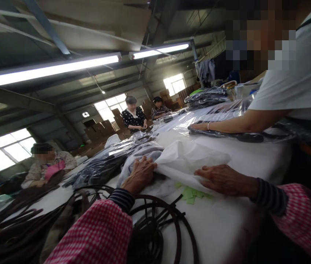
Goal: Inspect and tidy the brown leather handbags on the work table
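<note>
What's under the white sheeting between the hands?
At the near edge of the white sheeting, light-green pieces show; grey cloth shows at its left end, by the left hand. Whether either runs underneath, and what lies beneath the middle, is covered.

Left hand (141, 174) back upward, fingers (144, 161) bent; right hand (225, 179) pointing left, fingers curled; forearms (97, 231) apart.

A single view looks from the wearer's head, facing forward along a white table (254, 157), tilted so the room slopes up toward two o'clock. The left hand (140, 175) is close at seven o'clock, the right hand (225, 179) at four; a ceiling light (53, 69) is farther, at ten.
</note>
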{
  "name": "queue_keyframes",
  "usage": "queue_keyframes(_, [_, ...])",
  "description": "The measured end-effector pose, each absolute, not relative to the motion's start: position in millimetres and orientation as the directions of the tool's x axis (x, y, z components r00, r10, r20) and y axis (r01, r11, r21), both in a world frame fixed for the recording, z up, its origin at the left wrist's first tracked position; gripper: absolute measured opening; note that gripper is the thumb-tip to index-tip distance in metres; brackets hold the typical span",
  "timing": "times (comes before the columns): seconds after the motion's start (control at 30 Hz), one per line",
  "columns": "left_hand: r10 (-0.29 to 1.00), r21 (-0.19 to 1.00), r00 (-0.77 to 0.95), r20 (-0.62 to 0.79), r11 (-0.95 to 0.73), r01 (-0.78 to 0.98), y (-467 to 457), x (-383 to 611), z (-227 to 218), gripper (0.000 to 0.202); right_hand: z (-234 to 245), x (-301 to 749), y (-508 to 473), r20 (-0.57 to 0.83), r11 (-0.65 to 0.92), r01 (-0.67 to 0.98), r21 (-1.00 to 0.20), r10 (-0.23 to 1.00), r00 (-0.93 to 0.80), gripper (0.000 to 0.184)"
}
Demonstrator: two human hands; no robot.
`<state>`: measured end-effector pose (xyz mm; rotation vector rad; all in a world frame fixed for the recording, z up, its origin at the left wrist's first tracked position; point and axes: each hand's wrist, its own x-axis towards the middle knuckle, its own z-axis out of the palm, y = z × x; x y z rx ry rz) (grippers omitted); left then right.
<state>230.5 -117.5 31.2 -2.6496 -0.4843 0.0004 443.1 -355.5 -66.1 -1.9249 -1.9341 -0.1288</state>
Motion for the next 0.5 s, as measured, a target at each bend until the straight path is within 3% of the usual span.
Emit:
queue_keyframes(0.1, [0.304,-0.447,0.942,0.142,-0.829,0.335,-132,236,38,0.023,-52,460,-342,0.257,0.104,0.945,-0.309,0.966,-0.022,0.038])
queue_keyframes(0.17, [0.251,-0.478,0.94,0.233,-0.812,0.335,-151,247,44,0.022,-46,471,-324,0.276,0.159,0.942,-0.296,0.958,-0.075,0.038])
queue_keyframes(0.23, [0.151,-0.507,0.945,0.29,-0.813,0.285,-173,261,48,0.02,-46,476,-304,0.334,0.126,0.963,-0.239,0.942,-0.04,0.038])
queue_keyframes(0.3, [-0.017,-0.503,0.965,0.264,-0.856,0.122,-193,276,47,0.018,-52,474,-284,0.386,0.029,0.977,-0.211,0.921,0.056,0.035])
queue_keyframes(0.4, [-0.222,-0.357,0.957,0.187,-0.923,-0.144,-207,294,31,0.024,-65,463,-265,0.397,0.051,0.976,-0.213,0.917,0.039,0.03])
queue_keyframes(0.5, [-0.054,-0.145,0.992,0.116,-0.989,-0.037,-192,300,8,0.028,-73,460,-264,0.367,0.142,0.967,-0.213,0.929,-0.056,0.031])
